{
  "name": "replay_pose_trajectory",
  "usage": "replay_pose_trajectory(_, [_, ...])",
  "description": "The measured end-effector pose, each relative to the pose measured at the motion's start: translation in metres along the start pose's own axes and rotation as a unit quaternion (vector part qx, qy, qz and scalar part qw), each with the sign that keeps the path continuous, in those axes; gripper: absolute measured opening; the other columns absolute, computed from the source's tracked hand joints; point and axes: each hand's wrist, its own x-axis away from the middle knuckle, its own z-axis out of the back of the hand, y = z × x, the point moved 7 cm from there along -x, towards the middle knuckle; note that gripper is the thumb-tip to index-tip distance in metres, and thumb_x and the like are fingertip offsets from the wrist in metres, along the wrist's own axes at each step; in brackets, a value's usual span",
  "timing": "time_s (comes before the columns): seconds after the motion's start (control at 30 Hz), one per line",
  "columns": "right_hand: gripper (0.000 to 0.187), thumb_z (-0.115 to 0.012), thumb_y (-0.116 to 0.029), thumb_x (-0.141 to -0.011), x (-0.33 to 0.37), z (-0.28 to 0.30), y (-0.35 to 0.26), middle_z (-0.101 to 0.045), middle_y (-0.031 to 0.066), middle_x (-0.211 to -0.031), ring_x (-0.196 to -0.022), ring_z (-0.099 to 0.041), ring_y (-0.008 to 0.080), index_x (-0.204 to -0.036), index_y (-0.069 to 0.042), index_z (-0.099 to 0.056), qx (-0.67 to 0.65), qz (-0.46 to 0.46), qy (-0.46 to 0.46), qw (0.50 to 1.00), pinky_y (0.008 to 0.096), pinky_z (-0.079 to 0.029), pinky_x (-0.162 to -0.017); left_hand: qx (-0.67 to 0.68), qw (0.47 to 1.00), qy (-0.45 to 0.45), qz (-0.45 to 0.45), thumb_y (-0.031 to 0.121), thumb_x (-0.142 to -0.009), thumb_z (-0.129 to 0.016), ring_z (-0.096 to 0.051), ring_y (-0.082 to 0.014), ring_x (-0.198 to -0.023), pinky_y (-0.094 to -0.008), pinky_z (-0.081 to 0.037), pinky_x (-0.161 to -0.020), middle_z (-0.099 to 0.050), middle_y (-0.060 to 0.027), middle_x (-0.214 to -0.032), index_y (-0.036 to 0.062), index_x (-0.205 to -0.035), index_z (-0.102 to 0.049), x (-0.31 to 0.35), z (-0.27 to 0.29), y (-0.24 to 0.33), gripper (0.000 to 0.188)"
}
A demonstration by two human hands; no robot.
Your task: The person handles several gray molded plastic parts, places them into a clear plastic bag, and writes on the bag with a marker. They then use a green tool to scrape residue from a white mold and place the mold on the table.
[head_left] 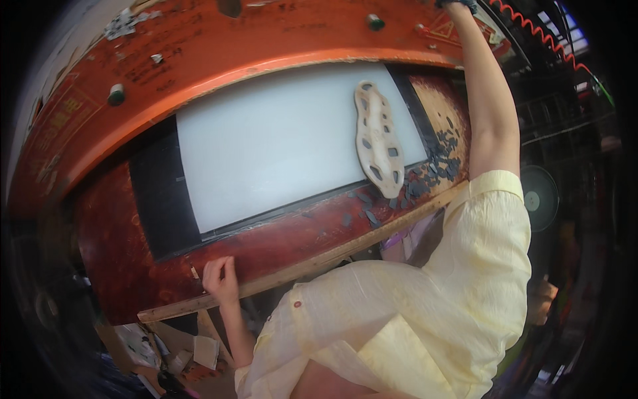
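My left hand (220, 278) rests at the near edge of the dark red table (139, 286), its fingers curled in and nothing visible in them. Stretched far up to the right, my right hand (457, 5) is cut off by the top of the picture. Its fingers are hidden beside something dark. On the table lies a white board (266, 153) over a black sheet (163, 193). A pale, sole-shaped piece with several openings (377, 136) lies lengthwise on the board's right side, its near end reaching past the board's edge. Neither hand touches it.
A wide orange machine beam (266, 36) with green-tipped knobs (115, 94) spans the far side. Black scraps (438, 159) are scattered at the table's right. A red coiled hose (535, 30) hangs at upper right. Boxes and cardboard (206, 351) stand below the table.
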Motion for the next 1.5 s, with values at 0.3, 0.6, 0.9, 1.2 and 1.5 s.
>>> replay_pose_trajectory(0.3, [0.029, -0.049, -0.026, -0.088, 0.191, 0.112, 0.086, -0.057, 0.0052, -0.091, -0.074, -0.056, 0.0168, -0.112, -0.011, -0.056, -0.865, -0.348, -0.074, 0.353, 0.0339, -0.046, -0.062, 0.178, 0.964, -0.136, -0.141, 0.001, -0.074, -0.068, -0.059, -0.0242, -0.066, -0.0314, -0.046, -0.062, -0.064, -0.0093, -0.073, 0.0030, -0.078, -0.064, -0.021, -0.113, 0.098, 0.006])
replay_pose_trajectory(0.6, [0.022, -0.052, -0.026, -0.090, 0.461, 0.192, 0.077, -0.065, 0.0027, -0.097, -0.084, -0.062, 0.0191, -0.107, -0.017, -0.061, -0.749, -0.624, 0.146, 0.170, 0.0389, -0.050, -0.073, 0.130, 0.964, -0.162, -0.166, 0.014, -0.073, -0.071, -0.053, -0.0302, -0.101, -0.0359, -0.044, -0.083, -0.056, -0.0155, -0.114, 0.0032, -0.105, -0.060, -0.019, -0.176, 0.174, 0.036])
replay_pose_trajectory(0.9, [0.028, -0.054, -0.027, -0.090, 0.468, 0.134, 0.159, -0.064, 0.0106, -0.107, -0.088, -0.063, 0.0226, -0.108, -0.007, -0.062, -0.453, -0.522, -0.163, 0.704, 0.0333, -0.050, -0.075, -0.111, 0.973, -0.189, -0.076, 0.054, -0.064, -0.074, -0.022, -0.0478, -0.130, -0.0563, -0.026, -0.100, -0.021, -0.0315, -0.142, 0.0078, -0.138, -0.035, -0.016, -0.304, 0.231, 0.095])
replay_pose_trajectory(1.2, [0.036, -0.056, -0.026, -0.088, 0.461, 0.097, 0.144, -0.064, 0.0161, -0.105, -0.092, -0.063, 0.0274, -0.119, -0.008, -0.057, -0.351, -0.174, -0.577, 0.717, 0.0352, -0.049, -0.078, -0.369, 0.914, -0.148, 0.081, 0.055, -0.056, -0.077, -0.019, -0.0491, -0.131, -0.0601, -0.029, -0.096, -0.022, -0.0282, -0.143, 0.0150, -0.139, -0.035, -0.027, -0.362, 0.246, 0.101])
replay_pose_trajectory(1.5, [0.035, -0.055, -0.014, -0.089, 0.492, 0.065, 0.161, -0.063, 0.0121, -0.109, -0.095, -0.063, 0.0224, -0.123, -0.003, -0.053, -0.584, -0.455, -0.447, 0.502, 0.0318, -0.051, -0.080, -0.165, 0.960, -0.193, 0.120, 0.026, -0.059, -0.075, -0.035, -0.0354, -0.126, -0.0441, -0.037, -0.098, -0.034, -0.0194, -0.140, 0.0110, -0.127, -0.052, -0.054, -0.349, 0.258, 0.074])
